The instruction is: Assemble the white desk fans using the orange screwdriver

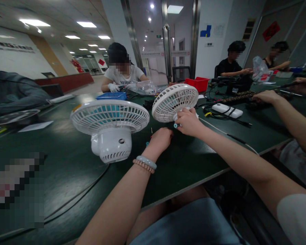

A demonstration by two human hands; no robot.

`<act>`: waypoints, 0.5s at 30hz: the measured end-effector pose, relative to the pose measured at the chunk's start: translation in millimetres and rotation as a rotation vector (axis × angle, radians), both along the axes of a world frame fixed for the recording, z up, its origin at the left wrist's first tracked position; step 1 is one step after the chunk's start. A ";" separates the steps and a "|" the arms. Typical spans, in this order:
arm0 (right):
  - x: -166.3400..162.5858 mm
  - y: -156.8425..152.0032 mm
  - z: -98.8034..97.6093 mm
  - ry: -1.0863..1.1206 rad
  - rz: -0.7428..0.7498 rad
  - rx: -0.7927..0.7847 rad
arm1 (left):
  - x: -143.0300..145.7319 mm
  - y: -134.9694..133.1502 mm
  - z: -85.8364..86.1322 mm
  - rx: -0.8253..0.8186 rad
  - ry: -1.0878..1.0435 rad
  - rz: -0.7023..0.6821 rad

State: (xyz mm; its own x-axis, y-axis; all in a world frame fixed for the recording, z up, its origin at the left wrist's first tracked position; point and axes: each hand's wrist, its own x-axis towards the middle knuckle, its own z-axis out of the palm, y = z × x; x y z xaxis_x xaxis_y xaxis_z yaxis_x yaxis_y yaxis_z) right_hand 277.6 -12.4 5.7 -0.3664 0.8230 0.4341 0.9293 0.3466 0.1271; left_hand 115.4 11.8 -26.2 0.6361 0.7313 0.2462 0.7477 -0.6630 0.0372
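Observation:
A white fan body lies on the dark green table, motor housing toward me and its round grille facing up. My right hand is closed on the rim of a separate white fan grille, holding it tilted above the table. A small teal part shows at its fingers. My left hand is curled, knuckles up, resting on the table between the two pieces; whatever it holds is hidden. Bracelets circle the left wrist.
A white power bank with black cables lies to the right. A blue tray and a red bin stand further back. Other people work around the table; a neighbour's arms reach in at right.

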 end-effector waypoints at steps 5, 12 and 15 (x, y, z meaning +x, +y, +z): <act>-0.6 0.7 -2.1 0.016 -0.007 0.008 | 2.7 -5.9 4.4 0.095 -0.222 0.059; -2.0 -2.0 0.4 0.017 -0.020 -0.002 | 5.1 -12.9 11.0 0.150 -0.443 -0.009; -2.1 -1.7 1.1 0.019 -0.019 -0.013 | 6.1 -11.7 8.5 0.145 -0.445 -0.030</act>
